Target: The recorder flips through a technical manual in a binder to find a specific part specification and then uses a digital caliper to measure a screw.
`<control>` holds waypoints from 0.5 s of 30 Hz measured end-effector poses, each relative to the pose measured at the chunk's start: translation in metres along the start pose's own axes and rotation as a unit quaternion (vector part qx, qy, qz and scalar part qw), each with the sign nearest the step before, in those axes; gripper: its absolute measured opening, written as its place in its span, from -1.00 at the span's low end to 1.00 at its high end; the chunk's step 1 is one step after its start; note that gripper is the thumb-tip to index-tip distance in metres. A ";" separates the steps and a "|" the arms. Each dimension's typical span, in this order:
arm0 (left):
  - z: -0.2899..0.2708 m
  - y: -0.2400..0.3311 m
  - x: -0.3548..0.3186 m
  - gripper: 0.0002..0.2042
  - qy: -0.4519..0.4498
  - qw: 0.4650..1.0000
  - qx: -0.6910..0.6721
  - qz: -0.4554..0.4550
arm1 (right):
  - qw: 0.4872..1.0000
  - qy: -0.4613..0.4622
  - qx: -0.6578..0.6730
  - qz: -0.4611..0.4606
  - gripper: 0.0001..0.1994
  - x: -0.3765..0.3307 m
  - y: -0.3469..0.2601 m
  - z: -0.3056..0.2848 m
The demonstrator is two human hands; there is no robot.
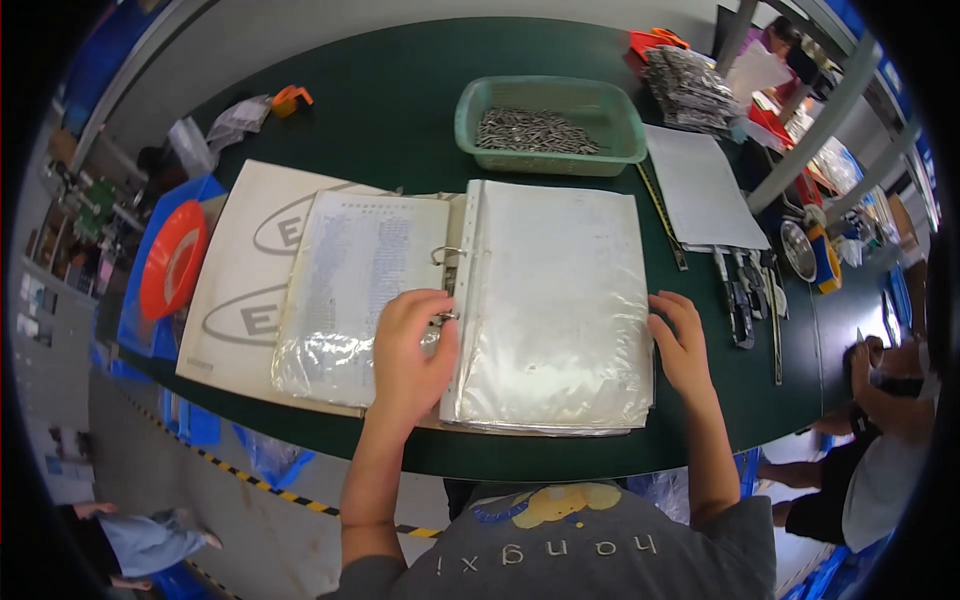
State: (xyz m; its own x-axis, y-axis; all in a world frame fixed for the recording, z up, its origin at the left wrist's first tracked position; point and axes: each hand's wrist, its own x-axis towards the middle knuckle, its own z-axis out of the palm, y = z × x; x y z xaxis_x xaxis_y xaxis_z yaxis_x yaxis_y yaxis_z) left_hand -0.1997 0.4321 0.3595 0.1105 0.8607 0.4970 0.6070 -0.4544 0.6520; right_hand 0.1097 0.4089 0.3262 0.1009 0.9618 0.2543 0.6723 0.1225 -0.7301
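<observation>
Setting: dark green table filled most of the frame, with grey floor and striped tape at lower left.
Binder: an open ring binder of clear plastic sleeves lay at frame centre, its metal rings exposed.
Left hand: the left hand rested flat at the rings, fingers loosely curled on the left stack of sleeves, gripping nothing.
Right hand: the right hand touched the right edge of the right stack, fingers bent, not clamped.
Behind: a green basket of small metal parts sat at upper centre.
Right: 1 white sheet and several hand tools lay near.
Left: an orange tape roll sat at the left.
</observation>
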 end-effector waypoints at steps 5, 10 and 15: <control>0.010 -0.013 -0.001 -0.87 -0.065 0.996 0.052 -0.014 | 0.980 -0.016 0.185 0.071 -0.73 0.004 -0.012 0.005; 0.010 -0.011 -0.004 -0.88 -0.078 0.995 0.067 0.017 | 0.933 -0.058 0.327 0.139 -0.65 0.012 -0.011 -0.004; 0.019 -0.002 0.001 -0.88 -0.123 0.982 0.129 0.059 | 0.736 -0.072 0.614 0.276 -0.52 0.028 0.003 -0.010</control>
State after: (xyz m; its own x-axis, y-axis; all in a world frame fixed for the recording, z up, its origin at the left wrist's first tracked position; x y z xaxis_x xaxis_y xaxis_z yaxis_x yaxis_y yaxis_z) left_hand -0.1858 0.4379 0.3477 0.3604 0.8490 0.3865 0.7535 -0.5092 0.4159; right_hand 0.1217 0.4332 0.3378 -0.0277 0.9530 -0.3016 -0.6205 -0.2529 -0.7423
